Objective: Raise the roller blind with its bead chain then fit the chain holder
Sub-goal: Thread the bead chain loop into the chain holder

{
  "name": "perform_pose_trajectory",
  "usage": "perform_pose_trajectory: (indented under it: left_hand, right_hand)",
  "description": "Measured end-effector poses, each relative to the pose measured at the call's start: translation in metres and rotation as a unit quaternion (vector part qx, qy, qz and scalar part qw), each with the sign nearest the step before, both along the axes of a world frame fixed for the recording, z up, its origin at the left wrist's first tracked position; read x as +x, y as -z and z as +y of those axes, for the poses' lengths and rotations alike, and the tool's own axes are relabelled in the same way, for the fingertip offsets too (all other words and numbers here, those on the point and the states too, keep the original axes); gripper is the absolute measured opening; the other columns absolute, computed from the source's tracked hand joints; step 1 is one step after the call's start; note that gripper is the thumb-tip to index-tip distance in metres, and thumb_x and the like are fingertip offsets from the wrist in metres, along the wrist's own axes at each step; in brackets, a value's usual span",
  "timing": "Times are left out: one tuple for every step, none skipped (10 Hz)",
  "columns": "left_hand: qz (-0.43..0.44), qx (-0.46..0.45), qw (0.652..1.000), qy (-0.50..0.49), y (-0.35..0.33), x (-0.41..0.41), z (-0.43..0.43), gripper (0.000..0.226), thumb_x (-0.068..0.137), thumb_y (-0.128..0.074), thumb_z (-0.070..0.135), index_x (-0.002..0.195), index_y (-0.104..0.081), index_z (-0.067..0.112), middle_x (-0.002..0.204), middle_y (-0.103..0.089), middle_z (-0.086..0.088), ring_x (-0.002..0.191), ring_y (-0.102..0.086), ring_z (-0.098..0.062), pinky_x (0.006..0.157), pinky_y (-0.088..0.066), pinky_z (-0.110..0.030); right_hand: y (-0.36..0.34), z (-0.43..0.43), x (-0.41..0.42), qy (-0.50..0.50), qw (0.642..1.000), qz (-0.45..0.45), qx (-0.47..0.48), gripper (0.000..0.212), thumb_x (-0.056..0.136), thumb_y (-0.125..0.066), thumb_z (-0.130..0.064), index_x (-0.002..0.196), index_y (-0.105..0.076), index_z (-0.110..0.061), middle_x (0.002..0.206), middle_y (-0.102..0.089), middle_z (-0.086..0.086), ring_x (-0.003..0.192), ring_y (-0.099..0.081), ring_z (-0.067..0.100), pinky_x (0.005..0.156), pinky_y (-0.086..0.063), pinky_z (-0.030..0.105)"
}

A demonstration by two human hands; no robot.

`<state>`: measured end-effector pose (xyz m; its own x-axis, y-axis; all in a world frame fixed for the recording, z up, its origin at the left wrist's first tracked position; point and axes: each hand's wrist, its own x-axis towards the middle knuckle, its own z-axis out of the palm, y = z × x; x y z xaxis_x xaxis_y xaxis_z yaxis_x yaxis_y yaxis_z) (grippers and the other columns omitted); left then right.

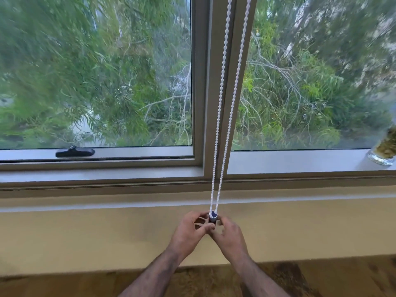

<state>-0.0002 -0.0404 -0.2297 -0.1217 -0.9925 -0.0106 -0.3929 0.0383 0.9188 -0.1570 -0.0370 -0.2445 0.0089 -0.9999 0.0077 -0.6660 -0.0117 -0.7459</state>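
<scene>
Our two grips close around the same small piece: the left hand [188,229] and the right hand [230,234] meet in front of the wall just below the window sill, fingers curled in and pinching the chain holder [213,217] from either side. The holder is a small dark part with a pale rim, and only its top shows between our fingertips. We cannot tell how much of it each hand covers underneath.

The bead chain [225,86] is white and hangs as a loop of two strands. Both strands run down from the top edge of the view, along the upright post of the window frame [206,82], cross the sill [107,174], and draw together at the holder, where the bottom of the loop sits in its top. The strands look straight rather than slack.

On the left pane's lower rail lies a black window latch [75,151]. At the far right end of the sill stands a glass jar [383,150] with something greenish inside. Trees fill both panes. No blind fabric shows over the glass.
</scene>
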Motion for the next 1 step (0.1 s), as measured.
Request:
perform_pose_trajectory:
  left_hand:
    - [-0.029,0.021,0.999,-0.016,0.0053,0.0104,0.0107,0.037,0.085,-0.075,0.041,0.121,-0.066,0.036,0.109,-0.070,0.017,0.101,-0.066,0.002,0.096,-0.056,-0.030]
  right_hand:
    - [0.0159,0.0107,-0.0092,0.006,0.999,0.042,0.005,0.085,0.068,-0.058,-0.082,0.131,-0.057,-0.026,0.122,-0.064,-0.006,0.116,-0.058,0.013,0.096,-0.049,0.029]
